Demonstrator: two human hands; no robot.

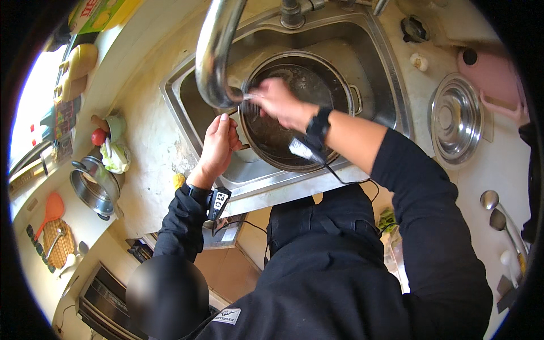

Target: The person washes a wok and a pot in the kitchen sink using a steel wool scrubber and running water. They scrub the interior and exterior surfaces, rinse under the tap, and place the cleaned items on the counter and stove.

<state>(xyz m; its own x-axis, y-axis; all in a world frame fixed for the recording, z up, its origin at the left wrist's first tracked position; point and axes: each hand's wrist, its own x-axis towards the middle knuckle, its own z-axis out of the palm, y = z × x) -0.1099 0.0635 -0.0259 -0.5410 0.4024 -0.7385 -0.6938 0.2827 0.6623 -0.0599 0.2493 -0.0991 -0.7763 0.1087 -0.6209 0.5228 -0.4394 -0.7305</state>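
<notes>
- Dark, round metal pot (294, 113), with side handles and a thin bright rim, stands tilted inside the stainless-steel sink basin (374, 73); its mouth is turned up and toward the person, so the whole inner wall can be reached from above.
- Left hand (220, 143) is closed over the pot's near-left rim, fingers curled on the edge, apparently steadying the tilt.
- Right hand (280, 103) reaches into the pot, fingers pinched on something small and pale; what it grips cannot be told. It lies under the mouth of the curved chrome tap spout (218, 51), where water would fall.
- Pot interior looks wet and dull, with a grey film; the sink steel is brushed and worn.
- Pale, stained countertop (147, 141) surrounds the basin.
- Shiny domed steel lid (455, 119) with a centre knob rests on the counter right of the sink, apart from the pot.
- Small steel saucepan (95, 187) sits on the left counter.
</notes>
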